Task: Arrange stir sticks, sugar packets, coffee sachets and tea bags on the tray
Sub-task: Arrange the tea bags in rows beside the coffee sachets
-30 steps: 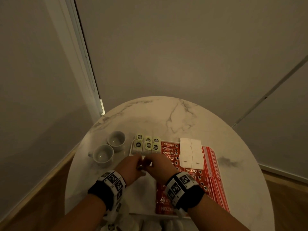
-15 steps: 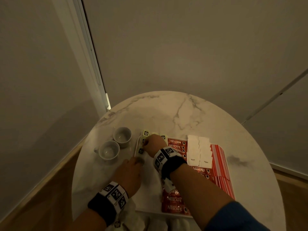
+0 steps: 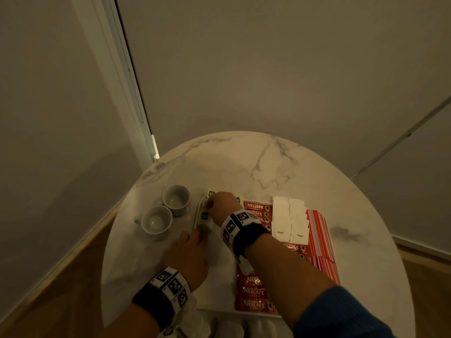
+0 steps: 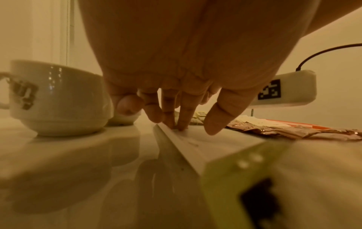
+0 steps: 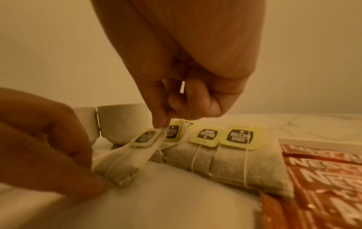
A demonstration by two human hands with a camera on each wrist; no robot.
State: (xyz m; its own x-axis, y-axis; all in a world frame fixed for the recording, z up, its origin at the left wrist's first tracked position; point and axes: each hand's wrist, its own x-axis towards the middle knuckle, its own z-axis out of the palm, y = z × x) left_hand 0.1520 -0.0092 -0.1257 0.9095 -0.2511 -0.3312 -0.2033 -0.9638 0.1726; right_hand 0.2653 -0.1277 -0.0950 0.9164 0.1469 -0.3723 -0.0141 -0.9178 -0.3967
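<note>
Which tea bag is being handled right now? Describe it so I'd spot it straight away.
Start at the round marble table, then the white tray on it, and go to the tray's far left corner beside two white cups. There lie paper tea bags with yellow tags; the one meant is nearest the tray's left edge, lifted at its tag end by the right hand's pinching grip while left-hand fingers touch its lower end.

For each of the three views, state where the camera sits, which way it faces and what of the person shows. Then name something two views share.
Head: on the head, facing down at the tray; both forearms show.
Left wrist: low over the table, along the left hand toward a cup.
Right wrist: above the tea bags, along the right hand.
Shared: both wrist views show the coffee sachets.
</note>
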